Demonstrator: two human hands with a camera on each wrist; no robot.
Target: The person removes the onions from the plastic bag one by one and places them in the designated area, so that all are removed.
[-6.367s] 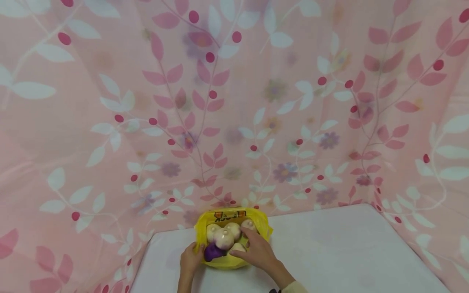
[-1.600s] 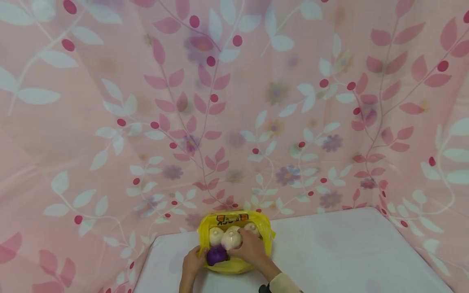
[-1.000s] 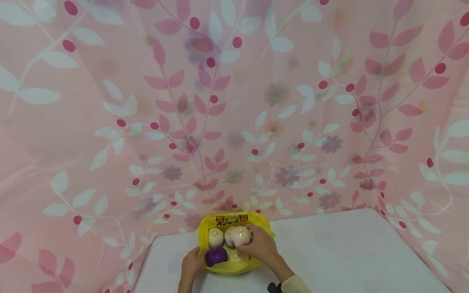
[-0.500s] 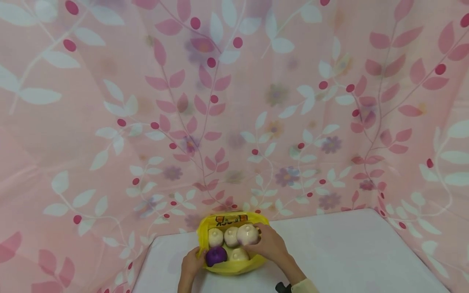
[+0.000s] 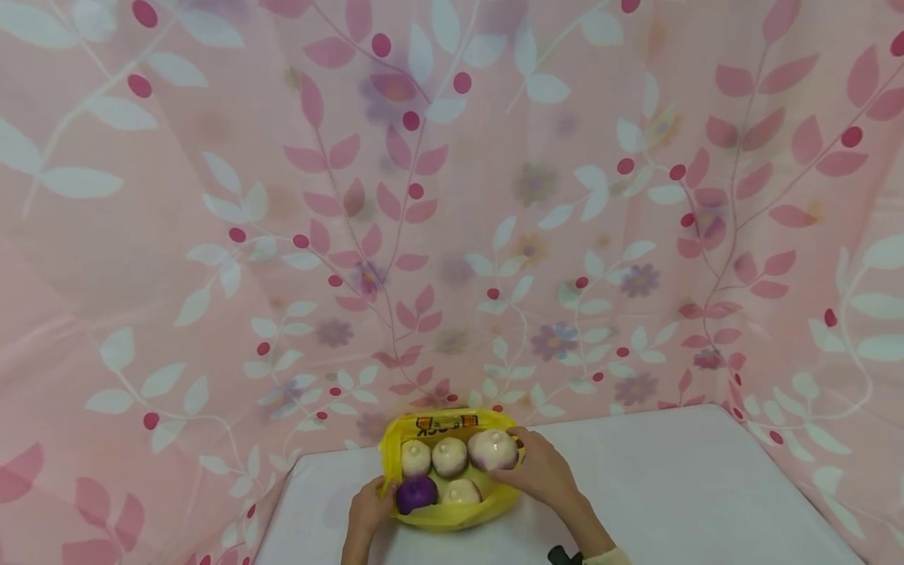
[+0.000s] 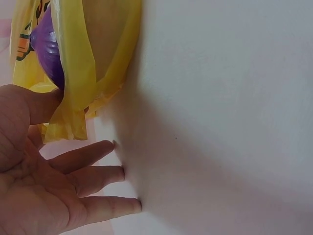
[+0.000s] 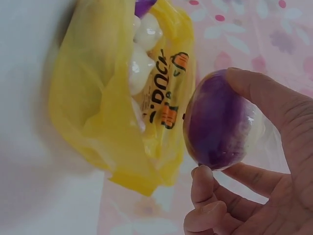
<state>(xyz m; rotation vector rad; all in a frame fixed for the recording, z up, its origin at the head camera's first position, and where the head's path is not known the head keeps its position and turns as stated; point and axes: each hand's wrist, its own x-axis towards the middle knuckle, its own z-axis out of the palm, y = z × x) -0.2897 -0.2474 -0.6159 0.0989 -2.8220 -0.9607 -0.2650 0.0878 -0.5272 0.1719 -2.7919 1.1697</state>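
A yellow plastic bag (image 5: 452,516) lies with its mouth spread, several cream round things (image 5: 450,457) and a purple one (image 5: 417,494) inside. My left hand (image 5: 369,508) pinches the bag's left edge; in the left wrist view thumb and forefinger hold the yellow film (image 6: 73,117) beside the purple thing (image 6: 48,51), the other fingers spread on the white surface. My right hand (image 5: 544,471) grips a cream and purple round thing (image 5: 493,450) at the bag's right side. The right wrist view shows it (image 7: 217,120) between thumb and fingers, apart from the bag (image 7: 98,98).
The bag stands on a white tabletop (image 5: 664,486) near its back edge. Behind hangs a pink cloth (image 5: 452,235) with leaves and flowers. A small dark object (image 5: 563,555) is by the right wrist.
My right hand has gripped the round thing from the middle of the pile and moved it to the right, uncovering others beneath. My left hand keeps hold of the bag's edge.
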